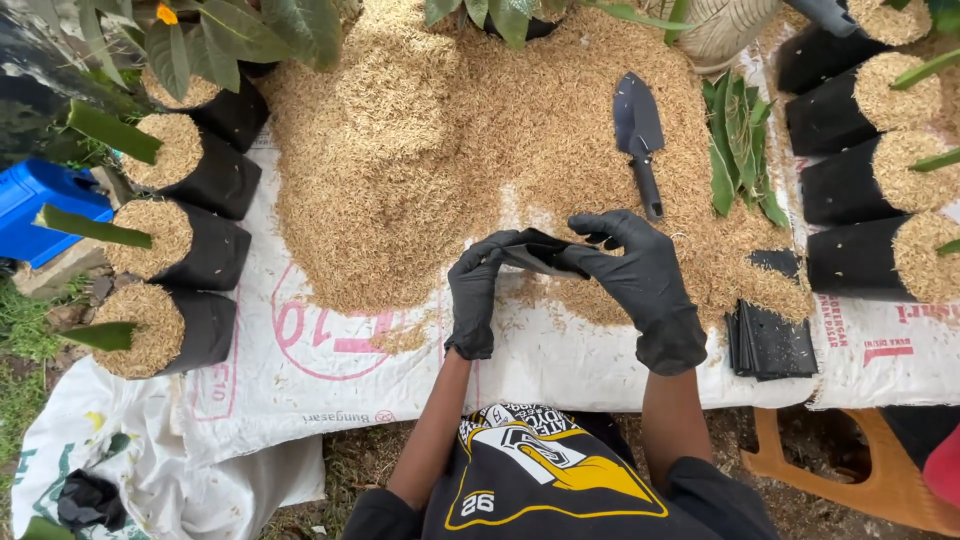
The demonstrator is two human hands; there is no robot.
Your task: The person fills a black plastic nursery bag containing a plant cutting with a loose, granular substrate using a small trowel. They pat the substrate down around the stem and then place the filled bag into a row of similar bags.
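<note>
Both gloved hands pinch an empty black planting bag (545,255) between them: the left hand (472,295) holds its near edge in a narrow grip, the right hand (640,270) closes fingers on its far side. Just beyond the right grip a black trowel (640,140) lies on the heap of rice husks (420,160); a stack of flat bags (770,340) sits to its right, well apart

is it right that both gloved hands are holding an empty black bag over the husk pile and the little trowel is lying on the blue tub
Not quite. In the head view both gloved hands, left hand and right hand, hold the black bag, but the trowel lies on the husk pile, not the blue tub.
</note>
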